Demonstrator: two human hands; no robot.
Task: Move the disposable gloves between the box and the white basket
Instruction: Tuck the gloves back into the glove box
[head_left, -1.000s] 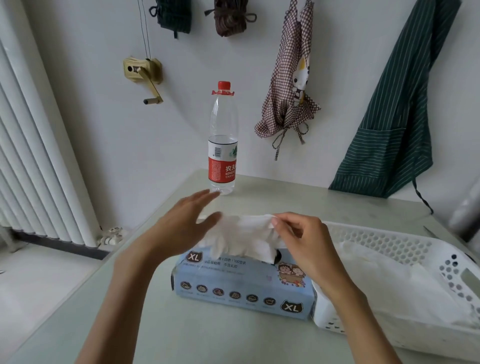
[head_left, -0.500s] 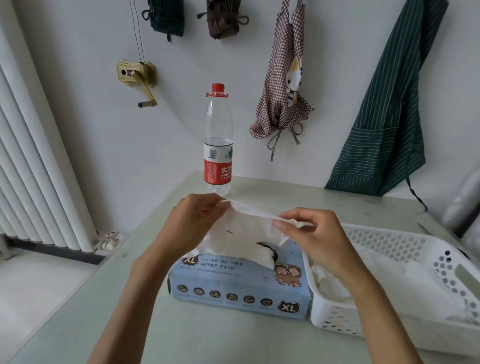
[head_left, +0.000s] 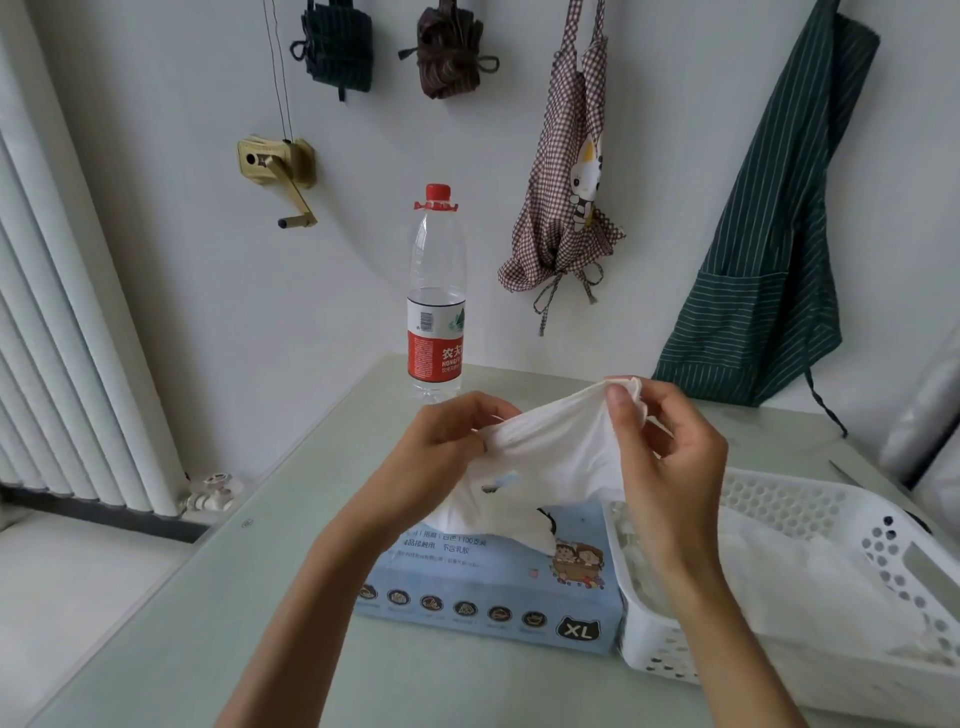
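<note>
A white disposable glove (head_left: 561, 452) hangs stretched between my two hands above the light-blue glove box (head_left: 483, 587). My left hand (head_left: 441, 457) pinches its left edge and my right hand (head_left: 665, 452) pinches its upper right corner, held higher. The glove's lower end still reaches down to the slot in the box top, where more white gloves bulge out. The white perforated basket (head_left: 878, 540) stands right beside the box, touching it, and holds several crumpled white gloves (head_left: 769, 566).
A tall plastic water bottle (head_left: 435, 296) with a red cap stands behind the box near the wall. Aprons (head_left: 769, 218) hang on the wall behind the pale green table (head_left: 234, 623). A white radiator (head_left: 67, 332) runs along the left.
Both hands have risen, pulling the glove up out of the box. My right hand has moved up and right, and the glove is stretched wider between the hands.
</note>
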